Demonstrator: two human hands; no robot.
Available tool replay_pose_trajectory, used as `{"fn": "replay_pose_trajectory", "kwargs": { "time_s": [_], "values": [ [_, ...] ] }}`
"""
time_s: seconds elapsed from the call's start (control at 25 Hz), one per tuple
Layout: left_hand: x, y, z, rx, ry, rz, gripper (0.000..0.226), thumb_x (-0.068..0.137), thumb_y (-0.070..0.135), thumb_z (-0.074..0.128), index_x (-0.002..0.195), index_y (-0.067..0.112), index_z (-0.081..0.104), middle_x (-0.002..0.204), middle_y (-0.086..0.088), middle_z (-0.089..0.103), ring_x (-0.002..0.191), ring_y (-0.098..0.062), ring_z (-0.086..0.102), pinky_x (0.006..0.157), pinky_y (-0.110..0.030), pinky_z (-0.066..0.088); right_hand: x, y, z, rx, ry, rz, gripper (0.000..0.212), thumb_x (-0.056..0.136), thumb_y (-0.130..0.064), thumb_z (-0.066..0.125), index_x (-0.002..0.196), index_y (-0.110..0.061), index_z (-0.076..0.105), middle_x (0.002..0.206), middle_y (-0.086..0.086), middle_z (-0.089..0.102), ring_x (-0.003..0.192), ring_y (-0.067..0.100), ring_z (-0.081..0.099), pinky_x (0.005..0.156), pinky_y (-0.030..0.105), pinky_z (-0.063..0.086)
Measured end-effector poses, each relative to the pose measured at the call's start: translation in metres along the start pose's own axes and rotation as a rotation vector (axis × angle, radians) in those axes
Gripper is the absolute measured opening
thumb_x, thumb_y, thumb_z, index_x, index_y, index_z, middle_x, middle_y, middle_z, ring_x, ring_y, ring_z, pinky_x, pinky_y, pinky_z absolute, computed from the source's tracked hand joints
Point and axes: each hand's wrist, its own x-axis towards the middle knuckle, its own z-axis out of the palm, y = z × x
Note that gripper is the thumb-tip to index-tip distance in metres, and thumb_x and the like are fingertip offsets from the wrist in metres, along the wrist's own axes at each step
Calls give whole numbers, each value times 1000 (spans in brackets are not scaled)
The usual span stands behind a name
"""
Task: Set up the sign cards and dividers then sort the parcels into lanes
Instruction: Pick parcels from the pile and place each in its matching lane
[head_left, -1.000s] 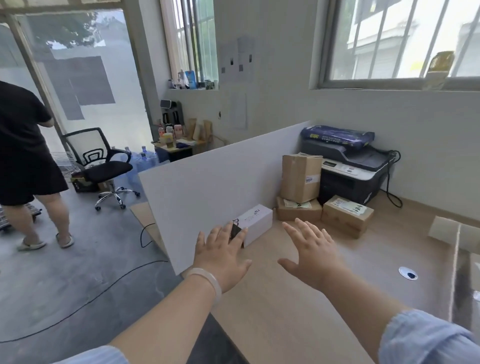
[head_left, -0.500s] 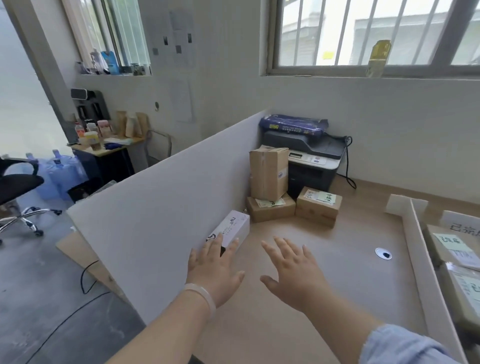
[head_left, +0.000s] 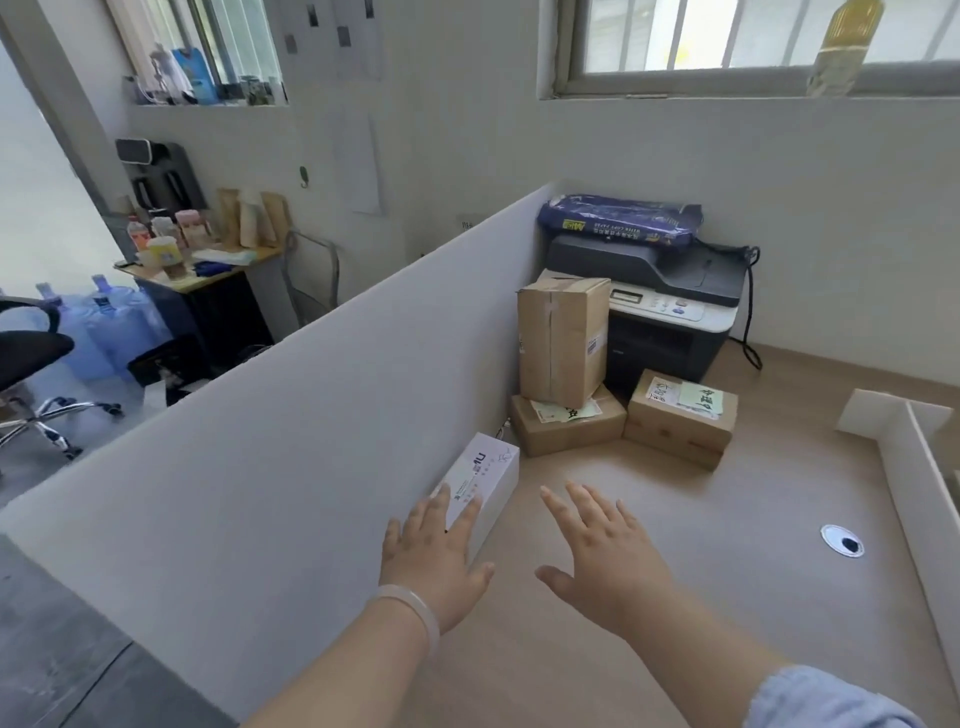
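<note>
With the tall divider (head_left: 291, 447) standing along the bench (head_left: 675, 597), both hands, left hand (head_left: 434, 564) and right hand (head_left: 605, 561), hovered empty, fingers spread, near the white parcel (head_left: 480, 480) beside it; brown parcels (head_left: 623, 410) apparently remained unsorted.

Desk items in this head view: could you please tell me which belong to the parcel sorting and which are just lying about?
Part of the job:
white box
upright brown parcel
flat parcel beneath it
labelled parcel
tall white divider
low divider

Just lying about:
printer
blue paper pack
office chair
water jugs
</note>
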Motion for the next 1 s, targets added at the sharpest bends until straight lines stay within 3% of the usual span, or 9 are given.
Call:
{"fn": "replay_pose_trajectory", "kwargs": {
  "time_s": [0.6,0.76,0.88,1.0],
  "values": [
    [154,-16,47,22,-154,63,75,96,58,39,156,39,-2,164,-3,-14,150,-30,1,119,-46,15,103,-16,81,260,-124,192,73,98,-53,39,156,-33,-2,164,-3,1,149,20,12,119,32,13],
    [165,-17,62,46,-191,61,75,95,56,41,154,44,-4,163,2,-18,147,-31,8,110,-47,30,114,-11,91,266,-163,211,73,99,-52,38,156,-32,-4,164,-1,-1,150,21,8,120,33,10],
    [166,-13,61,-22,-130,79,68,96,48,40,153,46,5,164,6,-11,145,-28,13,105,-44,34,116,-7,91,278,-179,219,74,99,-51,38,156,-31,-5,165,0,0,151,20,7,121,34,10],
    [166,-4,57,-214,-97,137,66,96,48,42,154,46,9,164,7,-5,145,-24,12,111,-44,32,118,5,85,382,-159,313,75,100,-51,37,156,-24,-4,164,-1,4,150,18,10,120,31,13]
  ]
}}
